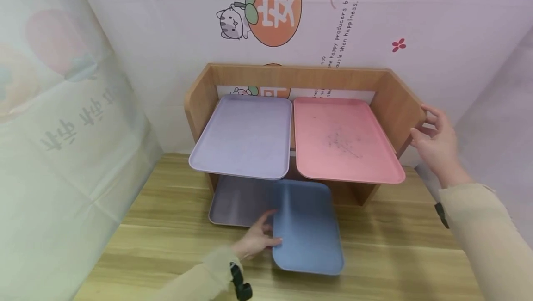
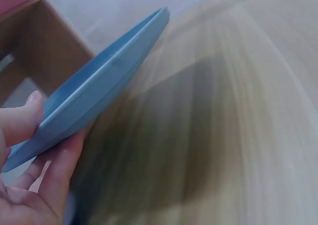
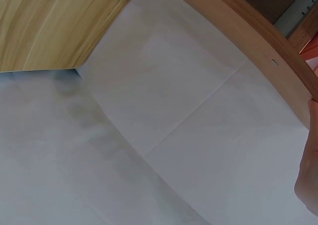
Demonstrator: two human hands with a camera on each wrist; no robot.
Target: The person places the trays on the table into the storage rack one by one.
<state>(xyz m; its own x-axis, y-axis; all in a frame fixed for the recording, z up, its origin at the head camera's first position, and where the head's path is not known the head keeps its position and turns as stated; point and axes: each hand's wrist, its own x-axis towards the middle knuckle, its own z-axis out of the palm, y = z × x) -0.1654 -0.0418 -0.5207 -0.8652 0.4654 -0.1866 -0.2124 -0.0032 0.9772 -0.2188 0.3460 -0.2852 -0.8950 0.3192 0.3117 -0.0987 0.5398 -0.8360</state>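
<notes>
A blue tray (image 1: pixel 308 227) lies partly under the wooden shelf (image 1: pixel 399 102), sticking out over the table. My left hand (image 1: pixel 257 237) pinches its left edge, thumb on top and fingers beneath; the left wrist view shows the blue tray (image 2: pixel 99 83) lifted at an angle over the table. A grey tray (image 1: pixel 237 201) sits beside it under the shelf. On top of the shelf rest a lilac tray (image 1: pixel 245 137) and a pink tray (image 1: pixel 345 139). My right hand (image 1: pixel 433 141) rests with straight fingers against the shelf's right side panel (image 3: pixel 258 41).
The wooden table (image 1: pixel 395 245) spreads in front of the shelf. White printed sheeting forms the back wall (image 1: pixel 166 37) and both side walls, close on the left and right.
</notes>
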